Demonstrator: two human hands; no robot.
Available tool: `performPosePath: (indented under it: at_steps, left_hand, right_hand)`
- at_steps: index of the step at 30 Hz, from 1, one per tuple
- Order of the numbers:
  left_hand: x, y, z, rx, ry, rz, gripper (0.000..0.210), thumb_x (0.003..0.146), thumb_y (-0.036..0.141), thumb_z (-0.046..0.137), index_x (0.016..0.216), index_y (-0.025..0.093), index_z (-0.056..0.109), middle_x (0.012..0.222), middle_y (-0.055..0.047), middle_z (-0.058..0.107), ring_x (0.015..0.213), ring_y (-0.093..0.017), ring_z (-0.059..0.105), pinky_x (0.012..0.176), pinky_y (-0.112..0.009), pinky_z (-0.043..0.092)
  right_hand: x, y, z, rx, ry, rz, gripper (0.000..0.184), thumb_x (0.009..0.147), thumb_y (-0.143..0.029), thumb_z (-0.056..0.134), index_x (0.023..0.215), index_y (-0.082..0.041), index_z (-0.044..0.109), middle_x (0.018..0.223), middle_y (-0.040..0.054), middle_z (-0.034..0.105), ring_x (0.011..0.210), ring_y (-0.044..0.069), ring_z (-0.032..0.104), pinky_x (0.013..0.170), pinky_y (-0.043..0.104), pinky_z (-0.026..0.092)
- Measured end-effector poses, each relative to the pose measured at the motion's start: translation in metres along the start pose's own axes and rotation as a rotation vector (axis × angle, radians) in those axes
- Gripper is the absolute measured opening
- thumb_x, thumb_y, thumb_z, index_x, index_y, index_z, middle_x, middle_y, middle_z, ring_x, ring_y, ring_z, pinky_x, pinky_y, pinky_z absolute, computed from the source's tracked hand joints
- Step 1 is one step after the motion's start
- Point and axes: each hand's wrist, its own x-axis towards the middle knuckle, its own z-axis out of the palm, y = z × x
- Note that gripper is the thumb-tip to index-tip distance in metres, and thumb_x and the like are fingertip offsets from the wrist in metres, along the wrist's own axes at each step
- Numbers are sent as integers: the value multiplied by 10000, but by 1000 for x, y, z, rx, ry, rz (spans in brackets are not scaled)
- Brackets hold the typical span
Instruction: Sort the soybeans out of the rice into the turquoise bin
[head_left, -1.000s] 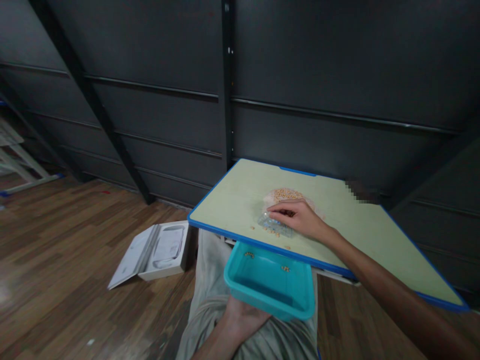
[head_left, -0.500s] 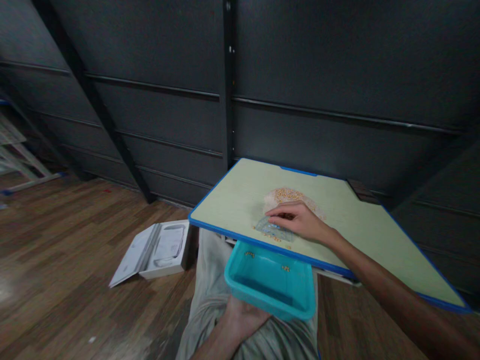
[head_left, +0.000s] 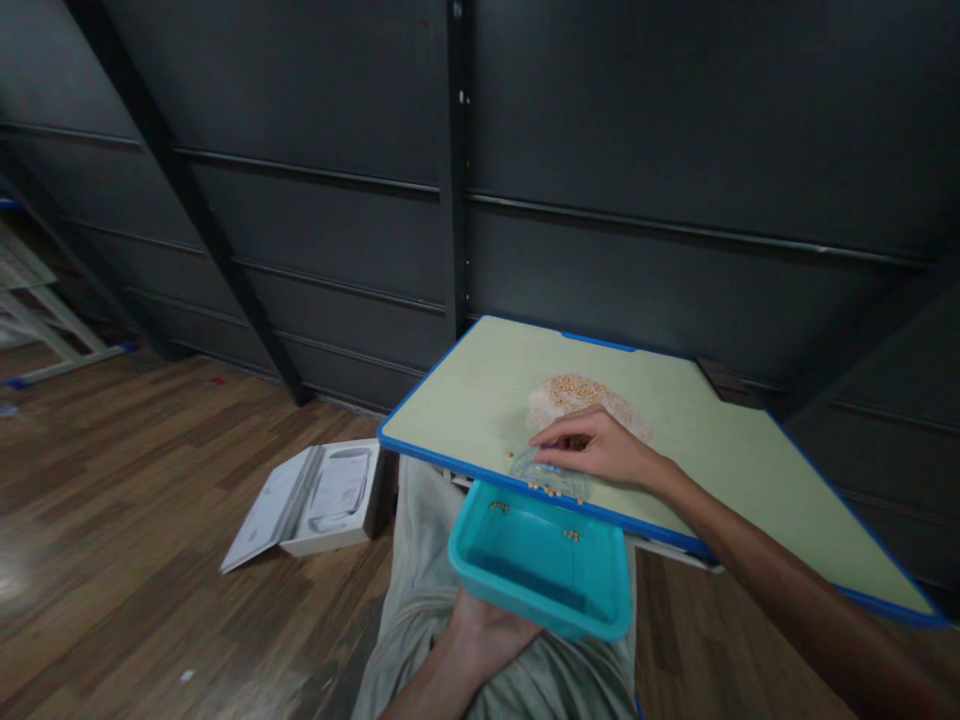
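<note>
My right hand (head_left: 600, 447) is closed on a clear plastic protractor (head_left: 527, 466), pressed flat near the front edge of the table. Several round yellow beans (head_left: 551, 491) lie along its curved side, right by the blue edging. Behind the hand, more yellow beans (head_left: 576, 390) sit on a spread of pale, rice-like grains (head_left: 541, 408). From below, my left hand (head_left: 487, 632) grips a turquoise tray (head_left: 517, 565) just under the table edge. Two small clusters of beans (head_left: 572, 536) rest inside the tray. The left fingers are mostly hidden beneath it.
A pale-green table top (head_left: 480, 375) with blue edging stands against a dark panelled wall (head_left: 345, 215). On the wooden floor at left lies an opened white box (head_left: 330, 545) with a flap folded out. Table legs (head_left: 67, 335) show at far left.
My right hand has drawn the protractor slightly toward me, and the loose beans have moved with it to the table's front edge. The tray and left hand stay in place.
</note>
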Motion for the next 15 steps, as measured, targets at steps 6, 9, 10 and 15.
performPosePath:
  at_steps: [6, 9, 10, 15]
  left_hand:
    - [-1, -1, -6, -12, 29, 3, 262, 1047, 420, 901, 1236, 245, 952, 1252, -117, 984, 1495, -405, 813, 1409, -656, 520]
    - [-2, 0, -9, -4, 65, 8, 335, 1064, 389, 862, 1363, 251, 921, 1310, -131, 974, 1513, -406, 805, 1390, -649, 535]
    - [-2, 0, -9, -2, 77, 16, 378, 1072, 387, 847, 1421, 255, 901, 1335, -134, 969, 1515, -404, 804, 1385, -643, 539]
    - [-2, 2, -9, 2, 94, 37, 473, 1080, 429, 798, 1529, 287, 852, 1372, -130, 962, 1571, -407, 767, 1405, -652, 512]
  right_hand:
    - [0, 2, 1, -23, 18, 2, 292, 1059, -502, 932, 1177, -246, 1008, 915, 75, 929, 726, 191, 785, 690, 331, 624]
    - [1, 6, 0, -72, 64, -10, 250, 1065, -448, 910, 1187, -252, 1005, 955, 76, 937, 778, 202, 805, 734, 339, 642]
    - [1, 8, -1, -92, 76, -17, 236, 1067, -432, 903, 1186, -254, 1004, 961, 74, 938, 788, 205, 808, 748, 343, 646]
    - [3, 11, -5, -195, 134, -49, 196, 1091, -384, 870, 1170, -256, 995, 968, 59, 942, 803, 213, 812, 796, 358, 648]
